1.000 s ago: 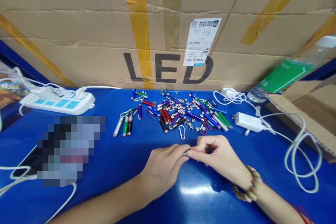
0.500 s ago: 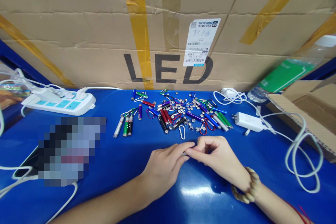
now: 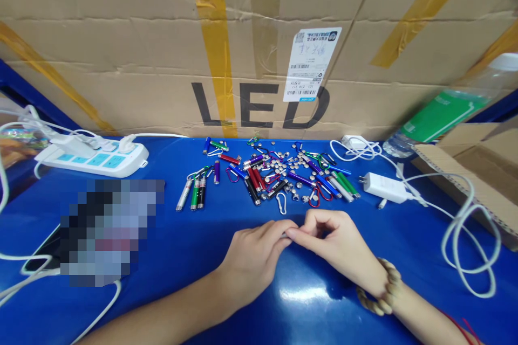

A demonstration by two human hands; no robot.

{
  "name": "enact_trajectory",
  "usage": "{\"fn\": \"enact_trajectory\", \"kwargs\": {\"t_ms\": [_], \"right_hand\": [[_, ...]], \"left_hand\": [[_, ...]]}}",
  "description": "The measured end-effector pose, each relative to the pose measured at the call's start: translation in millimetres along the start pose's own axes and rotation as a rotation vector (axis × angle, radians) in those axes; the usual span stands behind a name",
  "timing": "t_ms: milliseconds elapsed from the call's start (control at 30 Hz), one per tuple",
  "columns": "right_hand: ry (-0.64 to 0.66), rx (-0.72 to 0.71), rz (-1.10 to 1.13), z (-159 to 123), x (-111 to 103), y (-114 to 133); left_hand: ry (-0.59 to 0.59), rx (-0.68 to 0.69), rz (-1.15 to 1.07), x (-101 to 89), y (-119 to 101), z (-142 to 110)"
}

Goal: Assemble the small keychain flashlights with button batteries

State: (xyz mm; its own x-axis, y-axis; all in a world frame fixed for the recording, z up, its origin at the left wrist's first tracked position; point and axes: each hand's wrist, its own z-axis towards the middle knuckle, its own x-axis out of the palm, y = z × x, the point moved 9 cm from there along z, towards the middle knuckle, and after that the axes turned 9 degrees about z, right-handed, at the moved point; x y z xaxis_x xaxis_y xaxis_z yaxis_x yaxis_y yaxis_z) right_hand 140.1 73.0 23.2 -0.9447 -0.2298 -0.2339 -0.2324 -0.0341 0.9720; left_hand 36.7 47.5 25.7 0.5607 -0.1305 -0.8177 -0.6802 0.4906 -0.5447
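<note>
My left hand (image 3: 253, 261) and my right hand (image 3: 334, 234) meet at the fingertips over the front of the table. Both are closed in a pinch around a small silvery piece (image 3: 285, 235); only a sliver of it shows, the fingers hide the rest. Just beyond lies a loose silver carabiner clip (image 3: 281, 204). Behind it spread pen-sized metal tubes, such as a black one (image 3: 251, 191) and a purple one (image 3: 217, 172), with coloured clips and many button cells (image 3: 277, 163). Left of the pile, silver, green (image 3: 195, 194) and black tubes lie side by side, clips attached.
A big cardboard box (image 3: 162, 54) walls off the back of the blue table (image 3: 170, 259). On the left are a power strip (image 3: 121, 164) and a blurred-out device with cables. A white charger (image 3: 385, 187), looped cable, bottle (image 3: 443, 113) and open carton (image 3: 457, 172) stand right.
The view has shifted very slightly. Both hands stay in nearly the same pinch, with the left fingertips a little lower; the tubes and cells lie as before.
</note>
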Motion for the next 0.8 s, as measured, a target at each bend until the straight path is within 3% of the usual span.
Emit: {"fn": "enact_trajectory", "kwargs": {"t_ms": [567, 800], "right_hand": [[-0.016, -0.032, -0.017, -1, 1, 4], [-0.023, -0.183, 0.000, -1, -2, 15]], "left_hand": [[-0.017, -0.002, 0.032, -2.3, -1, 0], [-0.009, -0.088, -0.076, -4.7, 8, 2]]}}
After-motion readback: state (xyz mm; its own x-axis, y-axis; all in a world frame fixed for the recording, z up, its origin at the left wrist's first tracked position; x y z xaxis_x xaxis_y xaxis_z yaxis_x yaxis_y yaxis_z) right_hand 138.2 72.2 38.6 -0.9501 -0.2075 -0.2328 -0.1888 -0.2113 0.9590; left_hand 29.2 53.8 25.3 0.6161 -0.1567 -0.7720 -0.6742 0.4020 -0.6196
